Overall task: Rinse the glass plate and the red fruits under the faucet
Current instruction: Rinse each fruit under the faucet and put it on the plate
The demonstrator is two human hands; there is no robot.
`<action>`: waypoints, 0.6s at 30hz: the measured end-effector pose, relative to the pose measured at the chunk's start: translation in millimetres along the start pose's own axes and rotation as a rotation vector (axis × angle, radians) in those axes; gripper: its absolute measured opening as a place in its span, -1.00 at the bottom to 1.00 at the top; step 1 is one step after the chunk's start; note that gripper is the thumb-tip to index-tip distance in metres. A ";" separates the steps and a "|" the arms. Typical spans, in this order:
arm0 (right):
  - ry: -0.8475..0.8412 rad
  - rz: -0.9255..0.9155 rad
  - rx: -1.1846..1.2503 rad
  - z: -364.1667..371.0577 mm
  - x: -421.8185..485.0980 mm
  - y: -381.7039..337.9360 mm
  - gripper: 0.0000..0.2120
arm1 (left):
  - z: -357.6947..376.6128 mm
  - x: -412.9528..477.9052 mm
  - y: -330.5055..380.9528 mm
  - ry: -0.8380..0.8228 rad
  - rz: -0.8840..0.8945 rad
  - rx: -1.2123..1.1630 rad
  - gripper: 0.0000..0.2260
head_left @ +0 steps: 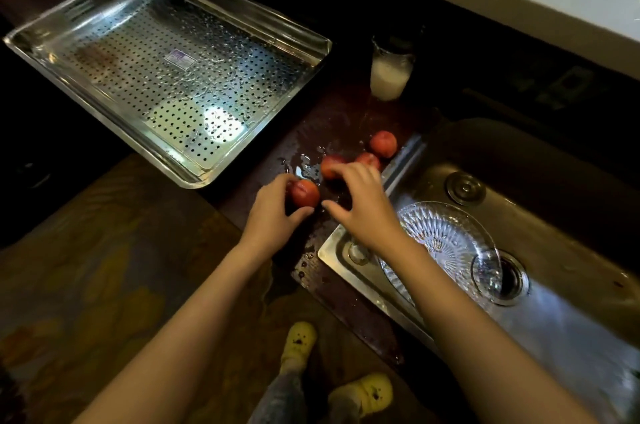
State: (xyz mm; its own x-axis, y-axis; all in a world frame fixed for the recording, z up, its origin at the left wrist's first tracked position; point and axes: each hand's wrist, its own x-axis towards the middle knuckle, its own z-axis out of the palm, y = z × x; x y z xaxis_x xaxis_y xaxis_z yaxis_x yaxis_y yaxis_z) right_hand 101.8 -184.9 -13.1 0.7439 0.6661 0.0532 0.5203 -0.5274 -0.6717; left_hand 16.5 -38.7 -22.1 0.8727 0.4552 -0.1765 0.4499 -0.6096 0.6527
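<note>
Cut-glass plate [446,243] tilted in the steel sink [571,330], lower edge over the drain, four red fruits on the wet dark counter beside the sink, nearest fruit [304,193] gripped, next [330,165] half covered, two more [367,160] [383,144] lying free

Head camera looks steeply down, close over counter [332,119] and sink [554,223].

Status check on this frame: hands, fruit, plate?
Left hand gripping one red fruit on wet counter; right hand open over another. Glass plate in sink. Nothing blocking.
</note>
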 end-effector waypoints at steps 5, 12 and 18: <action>-0.201 -0.007 0.025 13.0 1.3 -3.5 -0.47 | -5.3 -3.1 -2.2 0.005 0.081 -0.107 -0.58; -0.118 0.068 0.384 -23.7 -16.5 -10.6 -0.49 | -25.3 -11.7 27.2 -0.046 0.233 -0.238 -0.55; 0.022 0.175 0.729 -87.3 -65.3 -6.2 -0.59 | -19.2 -21.0 99.1 -0.177 0.438 -0.310 -0.54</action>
State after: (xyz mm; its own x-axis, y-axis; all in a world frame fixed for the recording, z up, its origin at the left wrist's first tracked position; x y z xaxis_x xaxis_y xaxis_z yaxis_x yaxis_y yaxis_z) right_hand 86.6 -271.1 52.1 0.8026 0.5898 -0.0894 -0.0104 -0.1361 -0.9906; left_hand 39.1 -96.2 60.5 0.9959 0.0705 0.0561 -0.0148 -0.4862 0.8737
